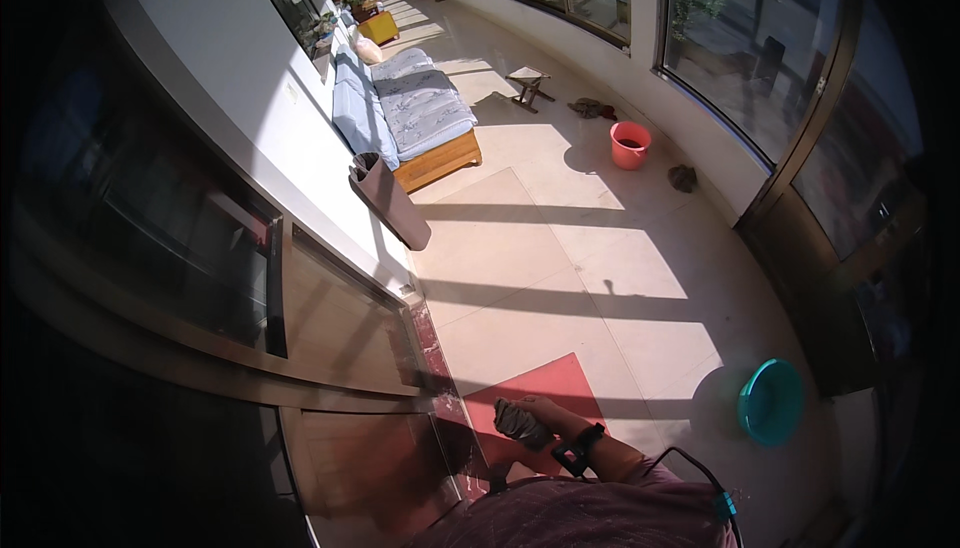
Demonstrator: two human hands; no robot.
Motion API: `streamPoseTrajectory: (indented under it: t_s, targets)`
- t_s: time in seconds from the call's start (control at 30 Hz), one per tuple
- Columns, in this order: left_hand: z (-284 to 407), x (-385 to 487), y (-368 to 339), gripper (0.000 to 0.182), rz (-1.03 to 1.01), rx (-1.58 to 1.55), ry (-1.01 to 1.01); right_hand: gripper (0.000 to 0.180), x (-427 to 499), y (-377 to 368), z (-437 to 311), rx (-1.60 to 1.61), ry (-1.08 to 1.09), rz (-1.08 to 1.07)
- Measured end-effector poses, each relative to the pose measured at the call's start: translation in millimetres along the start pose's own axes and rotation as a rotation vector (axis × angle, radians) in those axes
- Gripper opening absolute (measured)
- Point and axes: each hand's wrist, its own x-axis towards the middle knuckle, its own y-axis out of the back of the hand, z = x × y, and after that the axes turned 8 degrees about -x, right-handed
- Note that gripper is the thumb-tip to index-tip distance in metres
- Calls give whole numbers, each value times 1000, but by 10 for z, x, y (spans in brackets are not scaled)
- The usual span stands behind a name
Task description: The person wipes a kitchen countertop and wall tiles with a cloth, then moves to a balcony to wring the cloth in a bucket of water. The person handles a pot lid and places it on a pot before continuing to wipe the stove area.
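My right hand (536, 411) is closed around a crumpled dark grey cloth (517, 428), held in front of my body above a red mat (570, 375). A black device on a strap (577, 452) sits on that wrist. Just below the cloth shows a small patch of my left hand or forearm (519, 472), mostly hidden by the cloth and my maroon shirt (577, 514). Whether those left fingers hold anything cannot be seen.
At left stands a brown-framed door (337, 390). Beyond it a brown roll (394, 206) leans near a cushioned wooden sofa (427, 97). To the right are a teal basin (771, 402), a red bucket (628, 146) and a dark rag (682, 178). A folding stool (529, 86) stands farther off.
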Motion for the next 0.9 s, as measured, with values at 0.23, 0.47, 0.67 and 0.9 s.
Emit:
streamPoseTrajectory:
  t_s: [0.23,0.47,0.67,0.9]
  targets:
    - [121,-160,-560,30,-12,-36,31,33,-514,842,-102,35,-92,206]
    - [-42,-274,-503,31,-37,-7,57,30,-623,1174,99,87,-12,286]
    - [94,-199,-338,32,-82,71,71,28,-707,1215,199,173,-27,272]
    - [519,-34,-201,33,-140,217,103,29,-994,1387,304,284,163,453]
